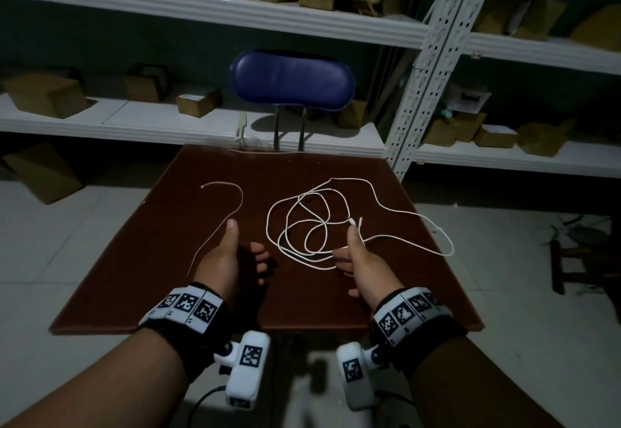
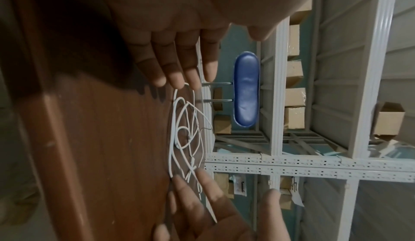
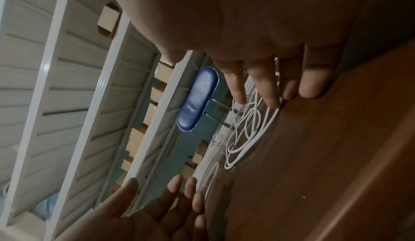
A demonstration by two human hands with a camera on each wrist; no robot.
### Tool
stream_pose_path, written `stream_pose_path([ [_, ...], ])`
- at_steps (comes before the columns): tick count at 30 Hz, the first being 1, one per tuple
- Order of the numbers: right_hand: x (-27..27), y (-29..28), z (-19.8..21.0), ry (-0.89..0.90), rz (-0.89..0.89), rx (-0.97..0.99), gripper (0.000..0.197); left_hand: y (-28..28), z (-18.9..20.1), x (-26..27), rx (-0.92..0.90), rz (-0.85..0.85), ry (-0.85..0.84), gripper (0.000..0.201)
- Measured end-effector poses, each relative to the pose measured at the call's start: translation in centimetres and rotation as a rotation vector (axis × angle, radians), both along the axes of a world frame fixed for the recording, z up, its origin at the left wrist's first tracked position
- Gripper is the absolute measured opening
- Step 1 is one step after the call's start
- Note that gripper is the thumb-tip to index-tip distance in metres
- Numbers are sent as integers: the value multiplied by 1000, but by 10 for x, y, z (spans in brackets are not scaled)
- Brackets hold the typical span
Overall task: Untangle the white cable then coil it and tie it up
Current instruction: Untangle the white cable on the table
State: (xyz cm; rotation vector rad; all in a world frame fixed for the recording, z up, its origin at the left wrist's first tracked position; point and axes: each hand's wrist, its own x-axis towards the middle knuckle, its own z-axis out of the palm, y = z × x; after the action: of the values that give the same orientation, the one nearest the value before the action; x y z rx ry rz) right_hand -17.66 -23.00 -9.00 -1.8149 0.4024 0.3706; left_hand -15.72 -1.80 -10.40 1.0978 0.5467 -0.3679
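Both hands hover palms facing, fingers straight, holding nothing: the left hand (image 1: 224,259) beside a thin string (image 1: 232,206), the right hand (image 1: 356,259) fingertips at the tangled white cable (image 1: 302,222), whose loops sprawl rightward across the brown table (image 1: 134,276).

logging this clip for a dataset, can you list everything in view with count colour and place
white cable: one, white, in tangled loops on the right half of the table
thin cord: one, pale, a loose curve on the table's left half
table: one, dark red-brown, in front of the person
chair: one, blue backrest, behind the table's far edge
shelving: white metal racks along the back wall
cardboard boxes: many, brown, on the shelves and the floor at left
left hand: open, thumb up, over the table's left half
right hand: open, thumb up, at the cable's near loops
wrist cameras: two, white, under the wrists
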Motion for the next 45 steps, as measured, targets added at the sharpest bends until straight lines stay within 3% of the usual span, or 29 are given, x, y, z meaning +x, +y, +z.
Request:
stream_pose_path([
  [13,-5,-14,0,-16,39,-133,82,6,-3,-3,8,-17,15,78],
  [17,-4,-8,-4,33,103,-304,97,4,-4,-2,3,-22,27,81],
  [21,-4,-3,-10,-20,174,-463,98,4,-6,-1,22,-27,32,82],
  [23,-4,-3,-11,-57,187,-448,99,5,-8,0,33,-36,30,81],
  [29,-10,0,-7,-72,173,-238,79,6,-5,2,72,-44,55,79],
  [34,-6,-9,-5,-208,-8,-255,67,2,-6,-2,73,-62,54,80],
  [37,-5,-19,2,-187,21,-373,70,3,-7,-5,85,-69,46,79],
  [40,-2,-20,1,-38,150,-523,77,5,-9,-6,102,-41,45,77],
  [45,10,-14,-31,20,212,-660,105,5,-6,-10,123,-51,20,75],
])
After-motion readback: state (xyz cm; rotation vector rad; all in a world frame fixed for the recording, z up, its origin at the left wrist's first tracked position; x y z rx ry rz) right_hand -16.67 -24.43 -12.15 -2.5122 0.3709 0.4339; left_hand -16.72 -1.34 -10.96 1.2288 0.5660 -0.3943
